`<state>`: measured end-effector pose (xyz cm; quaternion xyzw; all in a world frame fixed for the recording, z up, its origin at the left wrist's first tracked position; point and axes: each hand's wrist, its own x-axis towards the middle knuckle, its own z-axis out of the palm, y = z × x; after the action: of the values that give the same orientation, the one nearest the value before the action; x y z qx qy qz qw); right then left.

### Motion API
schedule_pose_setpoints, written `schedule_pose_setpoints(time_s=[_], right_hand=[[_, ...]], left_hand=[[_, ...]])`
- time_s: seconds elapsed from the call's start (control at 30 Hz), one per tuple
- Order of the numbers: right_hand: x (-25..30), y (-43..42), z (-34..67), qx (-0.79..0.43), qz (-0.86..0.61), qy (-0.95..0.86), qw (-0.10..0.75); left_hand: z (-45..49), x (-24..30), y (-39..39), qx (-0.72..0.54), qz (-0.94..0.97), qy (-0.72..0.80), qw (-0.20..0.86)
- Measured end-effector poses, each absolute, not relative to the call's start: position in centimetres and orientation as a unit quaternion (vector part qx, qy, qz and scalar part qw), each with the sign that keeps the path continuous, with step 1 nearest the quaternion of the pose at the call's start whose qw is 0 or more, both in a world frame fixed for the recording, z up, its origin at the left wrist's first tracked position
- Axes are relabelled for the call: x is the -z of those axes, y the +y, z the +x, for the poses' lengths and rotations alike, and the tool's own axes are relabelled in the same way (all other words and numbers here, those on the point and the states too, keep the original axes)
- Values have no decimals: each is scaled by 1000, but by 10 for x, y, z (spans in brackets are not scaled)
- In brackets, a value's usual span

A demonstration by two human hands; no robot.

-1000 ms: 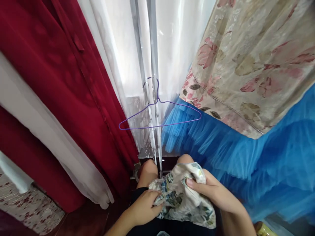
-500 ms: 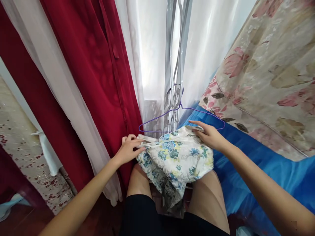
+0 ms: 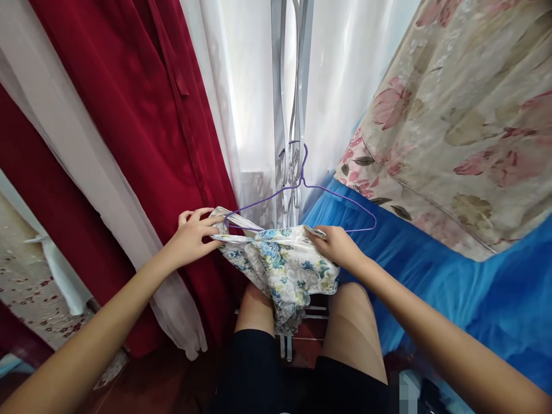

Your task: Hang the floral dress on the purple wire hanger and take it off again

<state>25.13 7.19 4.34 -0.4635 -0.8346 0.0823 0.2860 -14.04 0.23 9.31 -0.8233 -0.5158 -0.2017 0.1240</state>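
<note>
A white garment with blue, green and yellow flowers hangs spread between my hands, above my knees. My left hand grips its upper left edge, where a pale strap-like band lies around the left end of a purple hanger. With thumb and fingers closed, my right hand pinches the garment's upper right edge, just below the hanger's right arm. The hanger's lower bar passes partly behind the cloth. Its hook points up in front of a metal rack.
The pale metal rack stands straight ahead before white curtains. Red fabric hangs at left. On the right are a floral cloth and blue tulle. Reddish floor tiles show between my legs.
My left hand has moved left and up, pulling the garment's left edge out around the hanger's end. My right hand now pinches the right edge, and the cloth hangs narrower and higher.
</note>
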Motion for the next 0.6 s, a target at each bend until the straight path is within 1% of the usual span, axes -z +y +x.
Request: schedule_pose_setpoints(time_s=[0.17, 0.3, 0.37, 0.47, 0.6], right_hand=[[-49, 63, 242, -114, -463, -833, 279], [-53, 53, 239, -133, -469, -830, 270], [-51, 47, 245, -135, -463, -829, 282], [-43, 39, 270, -138, -439, -818, 345], [-37, 40, 321, -118, -444, -768, 446]], left_hand=[[-115, -112, -5, 256, -809, -507, 150], [-66, -126, 10, 288, -838, -457, 79], [-46, -125, 20, 328, -833, -444, 44], [-30, -117, 32, 395, -800, -450, 29], [-29, -105, 33, 437, -766, -465, 76]])
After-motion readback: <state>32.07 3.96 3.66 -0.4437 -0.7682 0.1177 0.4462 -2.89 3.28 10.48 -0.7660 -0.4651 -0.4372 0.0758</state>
